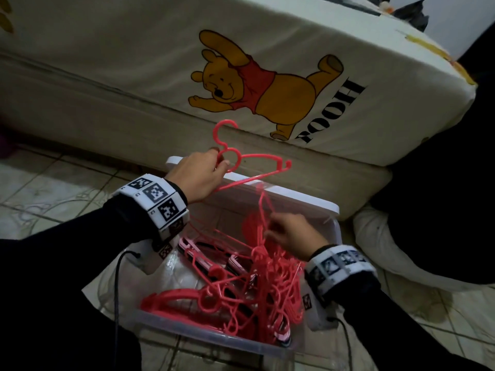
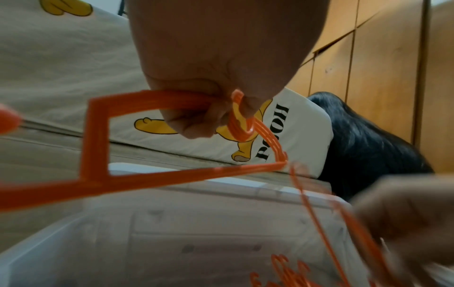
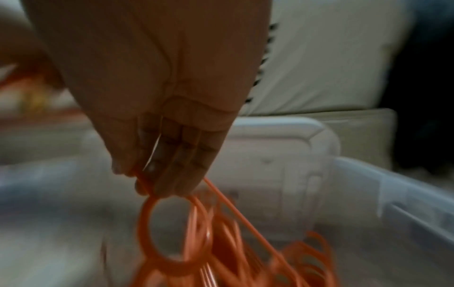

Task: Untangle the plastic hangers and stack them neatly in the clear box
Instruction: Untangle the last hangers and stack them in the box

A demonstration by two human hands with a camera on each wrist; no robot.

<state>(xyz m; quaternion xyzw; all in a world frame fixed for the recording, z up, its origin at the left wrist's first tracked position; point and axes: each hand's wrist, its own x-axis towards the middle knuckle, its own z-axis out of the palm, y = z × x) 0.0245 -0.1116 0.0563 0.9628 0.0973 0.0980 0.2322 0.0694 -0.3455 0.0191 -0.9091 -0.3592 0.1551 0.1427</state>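
My left hand (image 1: 203, 172) (image 2: 206, 108) grips a pink-red plastic hanger (image 1: 251, 162) (image 2: 103, 174) near its neck and holds it up above the clear box (image 1: 214, 341). Inside the box lies a tangled heap of the same hangers (image 1: 241, 287) (image 3: 233, 248). My right hand (image 1: 292, 236) (image 3: 167, 155) reaches into the heap, its fingertips pinching a thin hanger bar beside a ring; this view is blurred. One more hanger (image 1: 263, 204) hangs from the raised one down toward my right hand.
A mattress in a cream sheet with a yellow bear print (image 1: 257, 87) lies behind the box. The box's white lid (image 1: 294, 196) leans at its far side. A white pillow (image 1: 396, 253) sits on the right, tiled floor (image 1: 53, 183) on the left.
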